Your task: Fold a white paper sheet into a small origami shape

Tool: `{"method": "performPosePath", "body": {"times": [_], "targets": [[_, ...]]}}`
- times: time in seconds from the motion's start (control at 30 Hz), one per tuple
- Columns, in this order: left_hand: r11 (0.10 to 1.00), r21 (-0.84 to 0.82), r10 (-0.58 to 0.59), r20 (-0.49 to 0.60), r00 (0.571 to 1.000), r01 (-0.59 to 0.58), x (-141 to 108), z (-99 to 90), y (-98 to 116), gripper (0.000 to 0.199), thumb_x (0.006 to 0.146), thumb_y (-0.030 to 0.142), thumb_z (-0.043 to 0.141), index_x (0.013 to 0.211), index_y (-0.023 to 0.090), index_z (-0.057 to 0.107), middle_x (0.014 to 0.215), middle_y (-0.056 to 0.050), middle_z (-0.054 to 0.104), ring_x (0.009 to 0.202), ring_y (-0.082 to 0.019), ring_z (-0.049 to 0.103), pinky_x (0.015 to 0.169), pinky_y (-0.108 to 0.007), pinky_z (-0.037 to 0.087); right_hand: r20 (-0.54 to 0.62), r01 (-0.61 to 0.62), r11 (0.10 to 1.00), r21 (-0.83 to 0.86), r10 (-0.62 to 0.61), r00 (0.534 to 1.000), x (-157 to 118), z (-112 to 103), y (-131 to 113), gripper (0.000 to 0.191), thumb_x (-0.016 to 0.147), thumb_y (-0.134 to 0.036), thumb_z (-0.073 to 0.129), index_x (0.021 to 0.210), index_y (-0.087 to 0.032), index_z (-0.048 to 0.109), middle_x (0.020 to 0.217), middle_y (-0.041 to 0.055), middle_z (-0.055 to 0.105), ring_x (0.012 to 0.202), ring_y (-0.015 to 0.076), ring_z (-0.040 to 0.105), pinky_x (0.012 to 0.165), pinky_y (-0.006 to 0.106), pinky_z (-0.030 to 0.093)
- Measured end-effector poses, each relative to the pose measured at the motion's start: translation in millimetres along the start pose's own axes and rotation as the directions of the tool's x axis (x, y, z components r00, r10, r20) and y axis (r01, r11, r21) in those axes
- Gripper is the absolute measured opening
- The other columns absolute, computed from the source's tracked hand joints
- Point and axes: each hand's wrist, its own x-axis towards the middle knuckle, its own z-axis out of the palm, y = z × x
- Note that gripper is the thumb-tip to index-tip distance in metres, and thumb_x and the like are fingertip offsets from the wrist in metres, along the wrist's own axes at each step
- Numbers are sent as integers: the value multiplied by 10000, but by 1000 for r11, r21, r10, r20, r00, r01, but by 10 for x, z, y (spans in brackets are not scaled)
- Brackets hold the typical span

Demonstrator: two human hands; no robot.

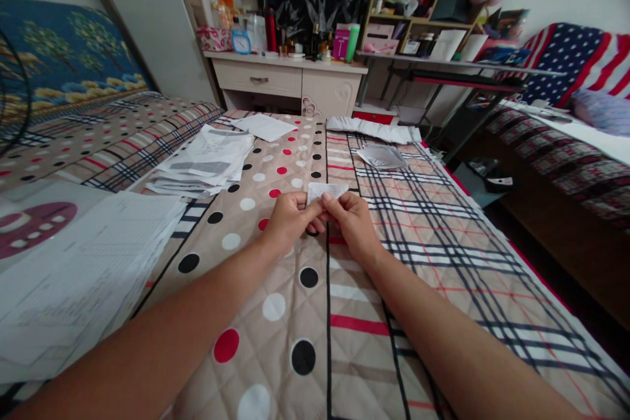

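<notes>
Even, diffuse indoor light fills the room; no single source shows, and brightness is moderate throughout. Shadows are soft: a faint one lies under the left hand (pixel 290 216) and right hand (pixel 353 222) on the quilt (pixel 443 236), and the floor (pixel 566 262) at right falls into deeper shade. The white sheets (pixel 73 275) at lower left are slightly washed out, their print too faint to read. No strong glare appears. Wide-angle distortion bends straight lines near the borders and stretches the forearms at the bottom edge. The centre is sharp; the shelves (pixel 418 6) at the back are softer, and small items there blur together.
</notes>
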Motion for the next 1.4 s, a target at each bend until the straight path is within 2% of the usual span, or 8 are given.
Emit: {"method": "performPosePath", "body": {"times": [0.17,0.5,0.77,0.9,1.0,1.13,1.2,1.4], "targets": [[995,-78,-53,94,994,61,-53,103,59,388,730,478,726,603,139,587,543,3,621,352,-53,488,350,-172,335,-156,63,996,-64,-72,985,-47,4,-41,482,808,-523,598,482,-202,447,447,-39,412,425,78,314,431,244,261],[994,-62,-79,178,981,91,-59,56,-21,304,778,389,702,674,125,594,515,30,589,272,-4,358,295,-147,163,-255,85,963,-257,-152,955,-30,-66,-34,620,896,-610,418,421,-212,406,395,-27,385,385,87,339,437,265,276],[992,21,-128,265,956,127,-12,-8,28,205,789,297,681,724,130,581,624,-14,664,457,-89,625,386,-139,392,-386,21,973,-231,-111,916,49,-133,77,565,893,-532,457,442,-195,510,407,1,492,388,102,426,452,264,331],[1000,6,-18,16,1000,18,54,-92,13,188,789,294,664,865,163,551,589,30,651,377,-90,579,342,-140,351,-284,23,998,-62,-40,958,63,-155,73,424,806,-440,608,478,-178,545,430,-21,509,384,80,412,405,226,302],[995,-16,99,-171,980,-103,131,-191,-10,222,783,318,672,877,182,525,539,45,629,350,-86,545,341,-138,344,-50,-94,994,52,97,994,51,-163,17,307,743,-350,648,510,-164,574,474,-14,575,374,70,441,385,198,318],[973,-50,195,-349,916,-226,230,-306,-36,276,753,368,708,856,174,540,474,60,576,296,-54,431,314,-137,275,323,-307,952,-9,293,900,29,-139,-45,336,762,-406,629,589,-119,655,587,61,674,428,92,561,425,187,408],[970,-38,209,-369,906,-240,258,-335,-51,295,740,392,722,843,166,562,459,65,556,286,-44,397,307,-140,245,336,-286,957,-48,285,898,25,-115,-56,361,773,-453,641,655,-112,666,652,70,691,468,91,584,423,172,404],[978,22,207,-223,953,-207,216,-304,-53,359,750,483,722,829,156,597,439,68,508,289,-42,366,308,-156,228,96,-176,983,61,169,981,42,-62,7,358,715,-401,719,975,-179,612,589,-51,592,399,68,451,348,172,313]]}}
